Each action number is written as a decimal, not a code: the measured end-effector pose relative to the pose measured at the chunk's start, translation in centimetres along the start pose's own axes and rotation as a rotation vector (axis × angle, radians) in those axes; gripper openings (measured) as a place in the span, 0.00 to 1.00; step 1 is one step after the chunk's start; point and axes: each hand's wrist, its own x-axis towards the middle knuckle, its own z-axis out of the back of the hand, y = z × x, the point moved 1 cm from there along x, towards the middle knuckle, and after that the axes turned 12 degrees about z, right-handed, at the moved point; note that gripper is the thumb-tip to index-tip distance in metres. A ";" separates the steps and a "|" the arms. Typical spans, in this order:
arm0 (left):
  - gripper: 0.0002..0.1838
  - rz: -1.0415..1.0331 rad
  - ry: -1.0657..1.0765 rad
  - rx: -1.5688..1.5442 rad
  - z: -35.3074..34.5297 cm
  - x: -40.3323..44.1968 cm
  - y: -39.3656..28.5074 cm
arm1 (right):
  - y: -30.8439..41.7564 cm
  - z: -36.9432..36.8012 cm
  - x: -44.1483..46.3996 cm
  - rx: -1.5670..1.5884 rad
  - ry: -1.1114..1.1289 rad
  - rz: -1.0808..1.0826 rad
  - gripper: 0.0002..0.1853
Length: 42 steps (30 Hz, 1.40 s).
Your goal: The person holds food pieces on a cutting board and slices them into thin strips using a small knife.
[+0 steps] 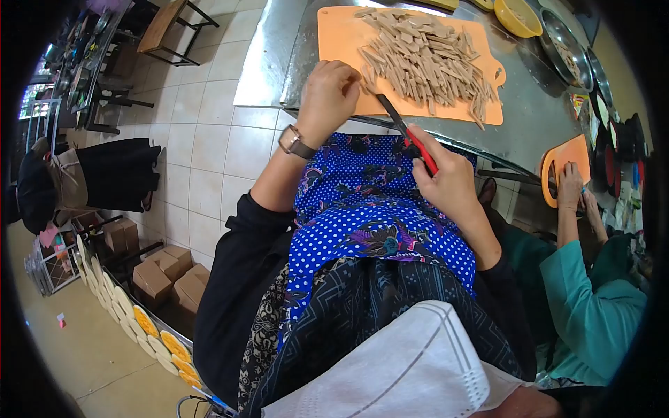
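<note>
My right hand (446, 174) is closed round the red handle of a knife (391, 108), whose dark blade points up and left toward the board's front edge. Near the blade tip, my left hand (329, 94), with a watch on its wrist, has its fingers pinched on a small brownish strip (369, 85). Both hands are at the near side of an orange cutting board (338, 42). A large heap of brownish cut strips (432, 59) covers much of that board.
A yellow bowl (519, 17) and metal bowls (564, 52) stand at the back right. At the right, a person in green sleeves works at another orange board (575, 150). Another person stands at the left, near cardboard boxes (164, 272) and a wooden stool (162, 28).
</note>
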 end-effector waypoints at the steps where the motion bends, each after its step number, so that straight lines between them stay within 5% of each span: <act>1: 0.04 -0.009 0.000 0.001 0.3 0.6 -0.2 | 0.1 -0.2 0.3 -0.003 -0.050 0.035 0.32; 3: 0.05 0.119 0.088 -0.020 0.8 2.5 -0.7 | 0.1 -0.9 1.3 0.002 -0.042 0.069 0.32; 8: 0.14 -0.290 0.057 0.206 -0.3 8.8 -1.5 | 0.1 -2.6 4.1 -0.082 0.036 0.080 0.29; 12: 0.19 -0.346 0.185 0.438 -2.9 12.6 0.6 | -0.5 -1.8 4.8 -0.156 0.080 0.024 0.29; 23: 0.10 -0.466 0.034 0.480 -2.3 13.1 2.3 | -2.0 -1.7 4.2 -0.172 -0.045 0.027 0.29; 28: 0.10 -0.323 0.049 0.136 0.7 11.0 1.5 | -1.6 -2.2 4.8 -0.155 -0.062 0.066 0.29; 37: 0.15 0.258 0.447 -0.136 3.8 3.7 -0.8 | -3.8 -1.0 3.0 -0.059 -0.165 0.055 0.30; 42: 0.10 0.051 0.345 0.038 2.8 2.7 0.5 | -4.9 0.9 1.7 -0.098 -0.303 0.047 0.32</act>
